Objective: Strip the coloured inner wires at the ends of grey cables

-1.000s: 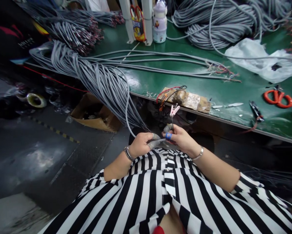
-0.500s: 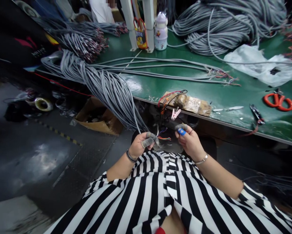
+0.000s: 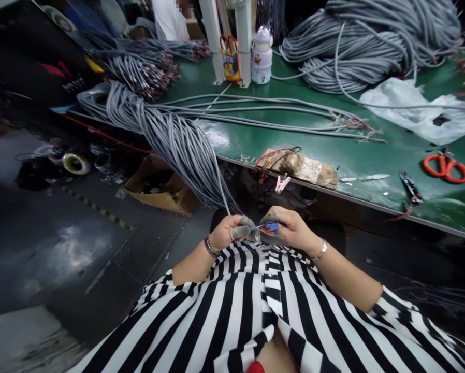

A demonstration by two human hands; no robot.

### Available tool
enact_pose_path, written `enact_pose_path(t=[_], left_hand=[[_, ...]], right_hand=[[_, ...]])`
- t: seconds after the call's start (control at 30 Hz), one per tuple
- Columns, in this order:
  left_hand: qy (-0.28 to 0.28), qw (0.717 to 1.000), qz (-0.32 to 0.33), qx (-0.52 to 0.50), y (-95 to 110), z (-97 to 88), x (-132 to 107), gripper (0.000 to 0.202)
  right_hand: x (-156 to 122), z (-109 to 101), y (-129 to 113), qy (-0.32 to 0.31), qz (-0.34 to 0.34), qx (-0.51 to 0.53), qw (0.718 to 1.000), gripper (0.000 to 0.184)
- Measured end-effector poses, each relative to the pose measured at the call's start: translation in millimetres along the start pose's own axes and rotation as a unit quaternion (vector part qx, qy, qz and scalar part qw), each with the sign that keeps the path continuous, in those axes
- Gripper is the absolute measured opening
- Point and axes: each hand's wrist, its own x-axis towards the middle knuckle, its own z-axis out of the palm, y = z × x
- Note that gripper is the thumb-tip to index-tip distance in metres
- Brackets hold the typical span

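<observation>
My left hand (image 3: 228, 231) is closed round the end of a grey cable (image 3: 221, 194) that hangs down from a thick grey cable bundle (image 3: 170, 137) draped over the bench edge. Its fingertips wear grey finger cots. My right hand (image 3: 290, 228) pinches the thin coloured wires (image 3: 269, 228) that stick out of the cable's end; one fingertip carries a blue cot. Both hands meet close together just above my lap, in front of my striped shirt.
The green bench (image 3: 333, 145) carries long grey cables, big cable coils (image 3: 364, 46), a white plastic bag (image 3: 415, 106), orange scissors (image 3: 447, 168), small cutters (image 3: 409, 186), a taped block with wires and a pink clip (image 3: 282, 183), and a bottle (image 3: 262, 54). A cardboard box (image 3: 158, 184) sits on the floor.
My hands had drawn apart, baring the coloured wires at the cable end; now the right hand has come back to the left and grips those wires.
</observation>
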Motion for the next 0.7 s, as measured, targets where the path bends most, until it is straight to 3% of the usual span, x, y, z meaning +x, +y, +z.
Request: enact_pose_path(t=[0.07, 0.17, 0.27, 0.37, 0.47, 0.7], left_hand=[[-0.032, 0.999, 0.0, 0.033, 7, -0.2, 1, 0.045], [-0.076, 0.993, 0.006, 0.089, 18, 1.8, 7, 0.041], [-0.081, 0.991, 0.021, 0.108, 26, 5.0, 16, 0.04], [-0.042, 0.991, 0.052, 0.113, 32, 6.9, 26, 0.04], [0.021, 0.986, 0.091, 0.142, 36, 6.6, 39, 0.037], [0.091, 0.984, 0.102, 0.109, 34, 4.5, 74, 0.043]], right_hand=[[-3, -1, 3, 0.03, 0.103, 0.093, 0.99, 0.039], [-4, -3, 11, 0.116, 0.24, 0.202, 0.942, 0.047], [-1, -10, 24, 0.223, 0.302, 0.265, 0.888, 0.051], [3, -23, 35, 0.308, 0.317, 0.305, 0.844, 0.053], [9, -32, 43, 0.3, 0.327, 0.319, 0.837, 0.055], [38, -34, 41, 0.202, 0.308, 0.328, 0.87, 0.062]])
